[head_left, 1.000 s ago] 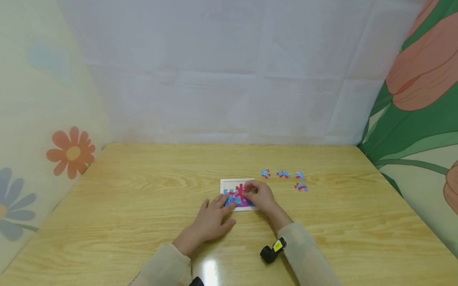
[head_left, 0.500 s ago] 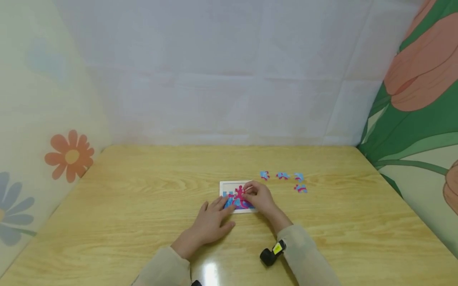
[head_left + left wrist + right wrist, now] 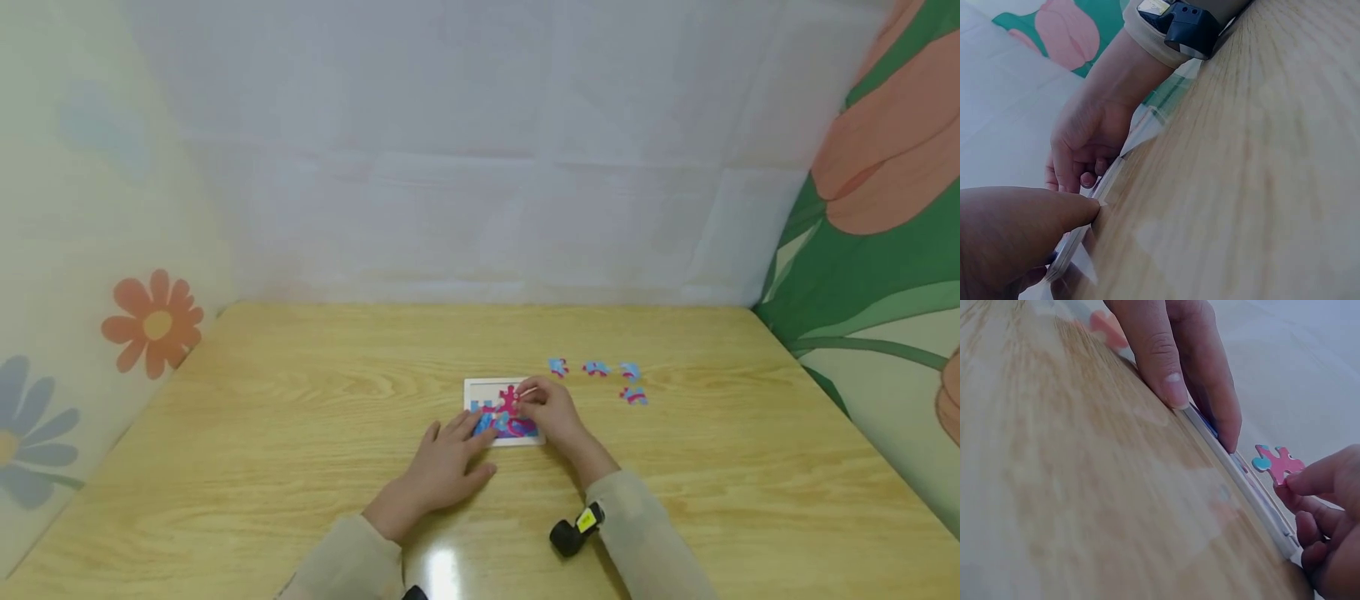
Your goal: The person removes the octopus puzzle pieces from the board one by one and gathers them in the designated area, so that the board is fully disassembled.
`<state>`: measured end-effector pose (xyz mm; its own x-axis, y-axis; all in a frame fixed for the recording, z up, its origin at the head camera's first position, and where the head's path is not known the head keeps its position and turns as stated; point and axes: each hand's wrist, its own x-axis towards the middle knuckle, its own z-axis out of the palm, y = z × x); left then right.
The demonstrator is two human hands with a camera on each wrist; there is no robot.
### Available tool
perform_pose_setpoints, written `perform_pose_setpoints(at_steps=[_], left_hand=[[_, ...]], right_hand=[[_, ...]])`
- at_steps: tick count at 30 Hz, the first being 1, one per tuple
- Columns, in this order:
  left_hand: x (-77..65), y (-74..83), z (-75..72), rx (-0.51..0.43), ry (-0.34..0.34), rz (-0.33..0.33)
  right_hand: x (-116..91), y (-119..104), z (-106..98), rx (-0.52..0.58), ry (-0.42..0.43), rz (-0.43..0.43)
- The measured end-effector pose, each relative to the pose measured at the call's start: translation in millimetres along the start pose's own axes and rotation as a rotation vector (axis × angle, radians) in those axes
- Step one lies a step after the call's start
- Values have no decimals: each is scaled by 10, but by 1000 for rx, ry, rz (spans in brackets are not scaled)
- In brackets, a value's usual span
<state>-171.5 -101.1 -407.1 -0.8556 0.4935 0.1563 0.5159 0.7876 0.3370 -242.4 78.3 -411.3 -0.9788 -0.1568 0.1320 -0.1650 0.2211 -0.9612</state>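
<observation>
A small white-framed jigsaw puzzle [image 3: 504,443] lies flat on the table, its lower part filled with blue, purple and pink pieces. My left hand [image 3: 442,467] rests on its left side, fingers spread over the pieces and thumb on the table at the near side. Between thumb and fingertips, my right hand [image 3: 557,417] pinches a pink puzzle piece [image 3: 1282,464] with a light blue knob. In the right wrist view that piece is tilted and raised above the frame. The pale backing shows along the puzzle's upper part.
Beyond the right hand lie loose blue-and-pink pieces: one at the left [image 3: 558,367], one in the middle [image 3: 596,367], and others at the right [image 3: 633,396]. A white cloth [image 3: 480,167] hangs behind the wooden table [image 3: 300,400]. Flower-print panels flank both sides.
My right hand still pinches the pink piece over the puzzle, with only slight finger movement. The left hand stays in place on the puzzle. The whole view shifts a little.
</observation>
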Motion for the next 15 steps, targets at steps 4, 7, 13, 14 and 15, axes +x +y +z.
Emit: perform_pose_setpoints(at_steps=[4,7,13,14,15], left_hand=[[13,3,3,3,-5,6],[11,3,2,8,-5,10],[-7,6,-12,0,-2,13],[-8,6,-13,2,-2,12],[-8,5,-13,3,-2,11]], right_hand=[[-41,-116,-23,20,11,4],[-37,-122,-36,58,9,8],[31,-8,-39,84,18,18],[35,-12,-40,83,19,20],[37,-16,-43,83,20,28]])
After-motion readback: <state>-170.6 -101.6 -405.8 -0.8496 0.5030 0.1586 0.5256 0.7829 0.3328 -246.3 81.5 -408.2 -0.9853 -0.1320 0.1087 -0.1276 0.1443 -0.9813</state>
